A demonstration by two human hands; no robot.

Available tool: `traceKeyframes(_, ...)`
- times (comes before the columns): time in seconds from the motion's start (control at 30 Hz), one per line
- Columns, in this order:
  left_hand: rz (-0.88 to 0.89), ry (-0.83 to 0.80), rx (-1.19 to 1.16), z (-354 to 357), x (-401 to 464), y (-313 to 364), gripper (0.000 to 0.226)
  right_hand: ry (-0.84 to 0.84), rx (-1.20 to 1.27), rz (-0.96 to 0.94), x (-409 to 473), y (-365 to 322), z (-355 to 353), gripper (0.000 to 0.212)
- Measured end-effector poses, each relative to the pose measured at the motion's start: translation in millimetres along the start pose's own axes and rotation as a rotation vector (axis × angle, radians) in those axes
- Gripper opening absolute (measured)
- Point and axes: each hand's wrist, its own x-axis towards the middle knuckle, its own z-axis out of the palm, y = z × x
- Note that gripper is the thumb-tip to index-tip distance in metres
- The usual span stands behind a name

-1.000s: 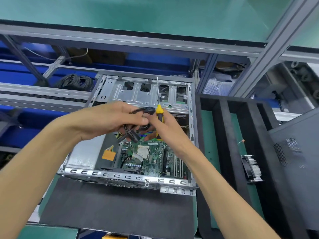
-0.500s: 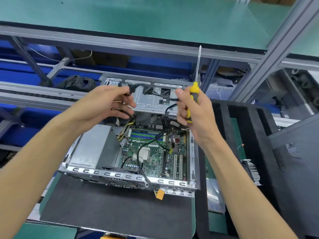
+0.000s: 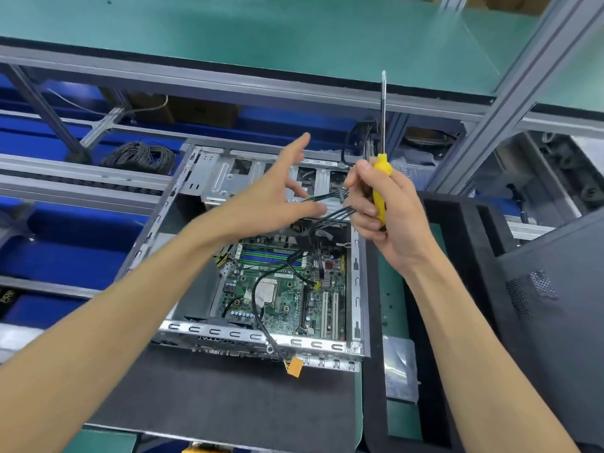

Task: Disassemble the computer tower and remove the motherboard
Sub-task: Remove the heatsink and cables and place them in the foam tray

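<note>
The open metal computer case lies on its side on a dark mat. Inside it sits the green motherboard, with black cables draped across it. My right hand is closed around a yellow-handled screwdriver with its shaft pointing up, and also pinches a bundle of black wires over the case's far end. My left hand hovers above the drive bay, fingers spread, holding nothing.
A black foam tray with slots stands right of the case, and a black case panel leans at far right. An orange-tagged cable end hangs over the case's near edge. A coil of black cable lies behind on blue shelving.
My left hand has let go of the cables and opened its fingers. My right hand now holds the wire bundle along with the screwdriver, further right over the case's edge.
</note>
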Motion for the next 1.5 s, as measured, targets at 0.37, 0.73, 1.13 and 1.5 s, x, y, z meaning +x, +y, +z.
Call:
traceKeyframes(0.37,-0.031,-0.058,-0.220,36,24,30,0.024,0.168,0.034,-0.149,-14,-26,-25,0.036)
traceKeyframes(0.73,-0.098,-0.086,-0.427,51,43,87,0.021,0.367,0.269,-0.276,-21,-29,-55,0.036)
traceKeyframes(1.13,-0.279,-0.226,-0.762,146,98,136,0.015,0.569,0.024,-0.293,-57,-44,-148,0.021)
traceKeyframes(1.5,-0.505,0.068,-1.052,282,180,131,0.020,0.731,-0.129,-0.117,-105,-6,-241,0.018)
